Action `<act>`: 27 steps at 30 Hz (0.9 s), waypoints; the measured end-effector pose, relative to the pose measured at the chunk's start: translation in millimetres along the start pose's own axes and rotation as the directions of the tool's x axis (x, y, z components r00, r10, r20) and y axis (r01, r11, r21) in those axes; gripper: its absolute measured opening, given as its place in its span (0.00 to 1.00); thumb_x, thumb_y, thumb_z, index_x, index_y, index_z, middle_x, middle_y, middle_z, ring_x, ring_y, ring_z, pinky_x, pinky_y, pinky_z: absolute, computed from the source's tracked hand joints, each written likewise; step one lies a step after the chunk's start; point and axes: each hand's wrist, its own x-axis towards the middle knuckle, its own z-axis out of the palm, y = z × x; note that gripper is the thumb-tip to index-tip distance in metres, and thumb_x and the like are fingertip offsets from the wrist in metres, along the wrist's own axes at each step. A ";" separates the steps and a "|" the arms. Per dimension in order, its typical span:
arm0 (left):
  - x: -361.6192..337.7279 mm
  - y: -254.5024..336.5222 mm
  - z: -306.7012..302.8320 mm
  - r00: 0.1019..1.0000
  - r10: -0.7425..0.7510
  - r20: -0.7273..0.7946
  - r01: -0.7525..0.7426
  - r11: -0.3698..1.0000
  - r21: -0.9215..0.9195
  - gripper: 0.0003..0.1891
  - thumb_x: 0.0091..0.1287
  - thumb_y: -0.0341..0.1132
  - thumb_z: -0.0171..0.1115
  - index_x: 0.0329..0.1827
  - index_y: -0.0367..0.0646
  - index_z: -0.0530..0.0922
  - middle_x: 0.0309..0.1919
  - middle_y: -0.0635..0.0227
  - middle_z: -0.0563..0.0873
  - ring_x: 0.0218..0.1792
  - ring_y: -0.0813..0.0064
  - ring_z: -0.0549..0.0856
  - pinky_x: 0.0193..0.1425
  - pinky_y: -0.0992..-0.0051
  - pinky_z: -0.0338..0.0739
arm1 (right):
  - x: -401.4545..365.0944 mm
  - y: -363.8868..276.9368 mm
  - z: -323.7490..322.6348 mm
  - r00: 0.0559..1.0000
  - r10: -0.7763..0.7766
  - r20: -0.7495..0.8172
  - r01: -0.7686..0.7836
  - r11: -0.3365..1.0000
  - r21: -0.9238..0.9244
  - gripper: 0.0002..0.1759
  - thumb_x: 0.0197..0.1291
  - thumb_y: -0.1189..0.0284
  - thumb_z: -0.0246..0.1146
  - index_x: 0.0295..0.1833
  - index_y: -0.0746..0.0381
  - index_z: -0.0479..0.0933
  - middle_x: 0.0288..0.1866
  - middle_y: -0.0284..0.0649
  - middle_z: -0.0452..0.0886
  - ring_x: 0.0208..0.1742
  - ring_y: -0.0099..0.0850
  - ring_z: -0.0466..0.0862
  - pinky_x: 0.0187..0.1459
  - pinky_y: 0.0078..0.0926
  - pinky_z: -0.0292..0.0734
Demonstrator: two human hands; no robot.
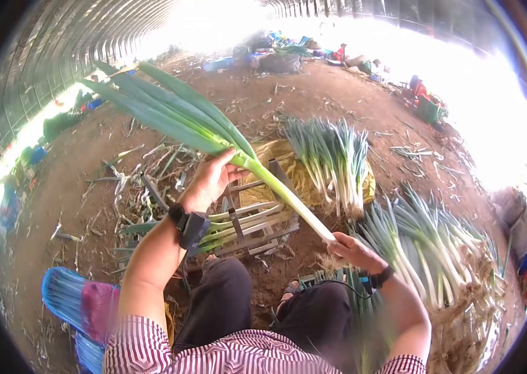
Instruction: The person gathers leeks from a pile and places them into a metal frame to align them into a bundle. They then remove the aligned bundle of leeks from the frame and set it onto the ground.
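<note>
One long leek (288, 196) slants across the middle of the view, its green leaves fanned out to the upper left and its white end at the lower right. My left hand (212, 179) grips it where the leaves meet the stalk, thumb on top. Around the white root end are the closed fingers of my right hand (356, 252). Below the stalk, a slatted frame (238, 240) holds several more leeks (213, 232) lying across it. Roots hang just under my right hand.
A bundle of leeks (332, 165) stands on a yellow sheet (262, 156) ahead. A large heap of leeks (428, 249) with dirty roots lies at right. Leaf scraps (129, 181) litter the soil at left. Blue bundled bags (67, 299) lie at lower left.
</note>
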 end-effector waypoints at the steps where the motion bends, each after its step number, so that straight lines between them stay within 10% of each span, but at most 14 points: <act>1: 4.4 -0.6 3.6 1.000 -0.017 -0.002 0.017 1.000 0.005 0.16 0.66 0.39 0.64 0.51 0.41 0.76 0.45 0.60 0.85 0.46 0.66 0.87 0.53 0.62 0.84 | -10.1 -8.3 4.1 0.999 -0.020 -0.038 0.015 0.994 -0.109 0.13 0.72 0.64 0.56 0.53 0.62 0.72 0.32 0.30 0.75 0.31 0.20 0.72 0.32 0.23 0.71; 6: 11.6 -1.8 27.4 0.991 0.009 0.130 -0.017 0.998 0.061 0.16 0.66 0.40 0.64 0.53 0.41 0.77 0.46 0.60 0.86 0.46 0.69 0.86 0.54 0.66 0.84 | -50.7 -36.7 35.0 0.938 -0.333 -0.097 0.271 0.878 -0.394 0.08 0.71 0.69 0.55 0.47 0.63 0.68 0.26 0.44 0.75 0.25 0.39 0.77 0.27 0.37 0.71; 10: 4.0 -14.5 47.7 0.978 -0.075 0.196 0.081 0.996 -0.024 0.12 0.66 0.36 0.64 0.50 0.43 0.79 0.45 0.61 0.86 0.46 0.68 0.87 0.54 0.64 0.84 | -67.6 -10.9 33.2 0.975 -0.204 -0.086 0.145 0.883 -0.446 0.12 0.68 0.68 0.59 0.50 0.63 0.67 0.29 0.50 0.78 0.32 0.50 0.82 0.30 0.41 0.73; 27: -11.2 -101.2 55.2 0.924 -0.217 0.316 0.269 0.954 -0.132 0.19 0.64 0.27 0.64 0.59 0.41 0.75 0.54 0.63 0.82 0.56 0.67 0.82 0.65 0.61 0.77 | 16.2 -59.2 31.0 0.913 -0.240 -0.330 0.161 0.955 -0.249 0.17 0.67 0.67 0.61 0.57 0.63 0.73 0.32 0.39 0.78 0.34 0.24 0.77 0.37 0.28 0.74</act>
